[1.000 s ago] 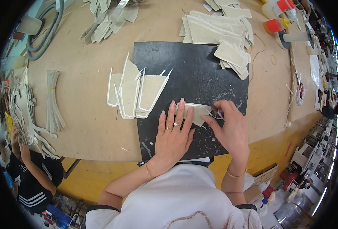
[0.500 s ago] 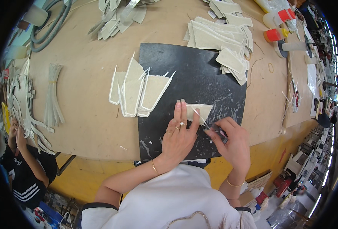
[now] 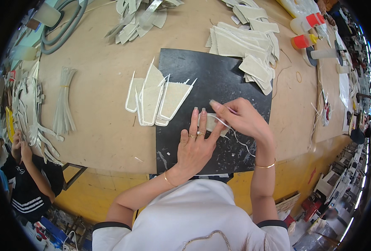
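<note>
My left hand (image 3: 197, 141) lies flat with its fingers stretched out, pressing a small beige fabric piece (image 3: 210, 122) on the black mat (image 3: 181, 146). A narrow white strip (image 3: 237, 136) runs from the piece's upper edge past my left index finger and curls loosely to the right over the mat. Above the piece's right part hovers my right hand (image 3: 247, 120), its fingers closed; a bit of purple shows among them, but most of what they hold is hidden. Several beige pieces edged with white strip (image 3: 154, 100) overlap at the mat's left edge.
Stacked beige pieces (image 3: 242, 42) lie at the back right, and more pieces (image 3: 141, 25) at the back. A bundle of pale strips (image 3: 64, 100) rests on the left. Red-topped bottles (image 3: 305, 40) stand far right. Another person's hands (image 3: 22, 148) work at far left.
My right hand has moved up and left, from beside the piece's lower right to above it. The metallic tool seen in it earlier is now mostly hidden. The white strip now trails rightward.
</note>
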Available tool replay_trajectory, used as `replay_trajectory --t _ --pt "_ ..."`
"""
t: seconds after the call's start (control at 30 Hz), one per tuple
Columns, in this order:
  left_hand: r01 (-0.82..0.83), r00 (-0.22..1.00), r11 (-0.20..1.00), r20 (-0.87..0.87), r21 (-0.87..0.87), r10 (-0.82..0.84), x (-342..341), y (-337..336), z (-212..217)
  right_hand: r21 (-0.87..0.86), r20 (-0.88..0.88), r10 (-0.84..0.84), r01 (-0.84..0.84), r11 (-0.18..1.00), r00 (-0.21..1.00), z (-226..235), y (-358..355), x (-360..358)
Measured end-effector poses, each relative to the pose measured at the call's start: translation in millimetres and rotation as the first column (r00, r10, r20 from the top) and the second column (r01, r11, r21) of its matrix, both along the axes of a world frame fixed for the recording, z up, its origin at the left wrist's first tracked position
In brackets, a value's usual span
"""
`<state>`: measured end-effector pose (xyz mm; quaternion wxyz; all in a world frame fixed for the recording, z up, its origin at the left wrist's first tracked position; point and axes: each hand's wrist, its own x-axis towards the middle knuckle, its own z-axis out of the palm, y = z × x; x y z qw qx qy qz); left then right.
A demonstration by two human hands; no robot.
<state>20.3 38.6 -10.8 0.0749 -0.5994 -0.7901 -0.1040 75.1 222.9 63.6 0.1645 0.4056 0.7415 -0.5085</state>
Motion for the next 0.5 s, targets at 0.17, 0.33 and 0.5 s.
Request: replay_trajectory --t 0.17,0.33,0.5 --pt "0.033 0.996 0.999 0.078 0.002 -0.033 -2 -2 -1 0.075 0.091 0.084 -0.090 0.993 0.992 4 -3 -14" --pt "0.133 0.967 0.990 0.227 -0.053 -0.118 -17 -11 6 0.182 -0.025 0.117 -0.111 0.977 0.993 -1 -10 -3" --pt "0.166 0.931 0.981 0.344 -0.103 -0.122 -25 -12 13 0.245 -0.093 -0.007 0.030 0.969 0.996 -4 -17 20"
